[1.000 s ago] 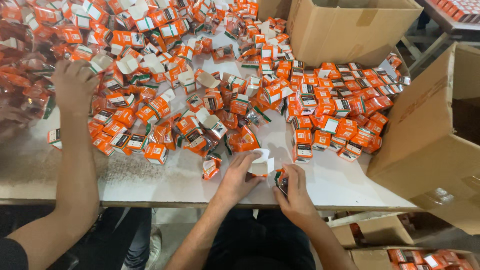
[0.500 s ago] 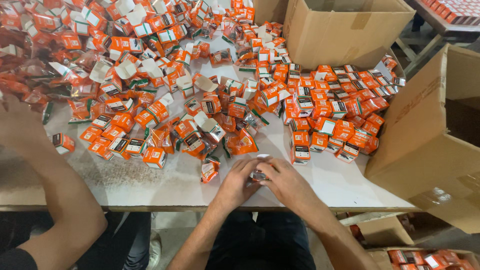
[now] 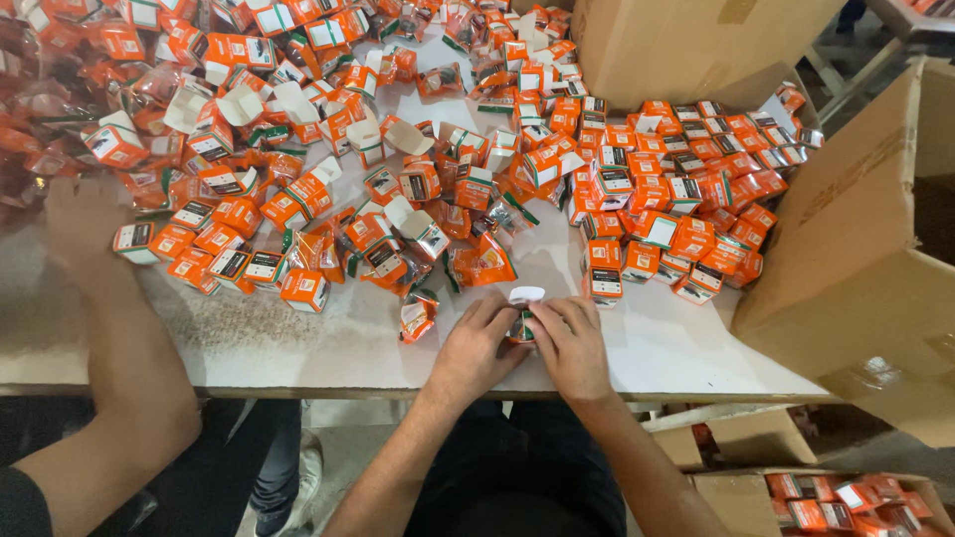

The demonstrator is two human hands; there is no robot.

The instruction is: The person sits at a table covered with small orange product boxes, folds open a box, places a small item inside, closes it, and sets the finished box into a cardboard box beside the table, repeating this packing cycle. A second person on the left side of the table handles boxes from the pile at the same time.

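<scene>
Both hands, left hand (image 3: 479, 343) and right hand (image 3: 569, 341), pinch a small orange cardboard carton (image 3: 521, 320) with its white flap open; squaring that flap before pressing should seat it cleanly.

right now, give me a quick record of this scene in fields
left hand: fingers on a small box with an open white flap
right hand: grips the same box
table: white, scuffed
pile: orange and white small boxes
co-worker's hand: at the pile's left edge
cardboard carton: right side
</scene>
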